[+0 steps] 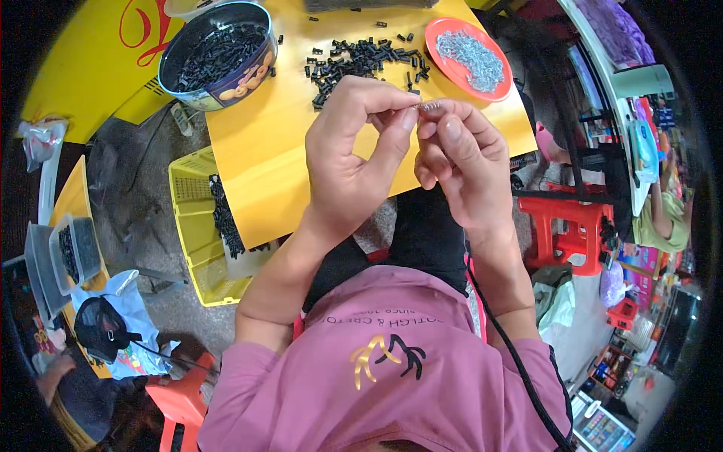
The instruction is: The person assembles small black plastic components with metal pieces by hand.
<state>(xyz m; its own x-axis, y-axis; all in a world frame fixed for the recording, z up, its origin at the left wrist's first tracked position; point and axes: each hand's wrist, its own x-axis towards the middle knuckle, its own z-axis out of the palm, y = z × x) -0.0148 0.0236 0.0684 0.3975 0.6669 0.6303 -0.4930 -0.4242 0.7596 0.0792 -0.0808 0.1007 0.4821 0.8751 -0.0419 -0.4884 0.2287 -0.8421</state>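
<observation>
Above the yellow table (256,169), my two hands meet at their fingertips. A tiny silvery metal spring (430,106) with coil-like ridges shows between them. My right hand (474,169) pinches it with thumb and fingers. The thumb and index finger of my left hand (343,158) are pressed together at its left end; whether they hold a second small part is hidden. Just beyond the hands lies a loose pile of small black plastic pieces (361,60). To the right of the pile, a red plate (433,38) carries a heap of small silvery metal pieces (474,62).
A round tin (218,98) full of black pieces stands at the table's far left. Below the left edge is a yellow crate (188,226) with more black parts. Red stools (568,226) stand on the right, and a black cord (504,339) runs down my right side.
</observation>
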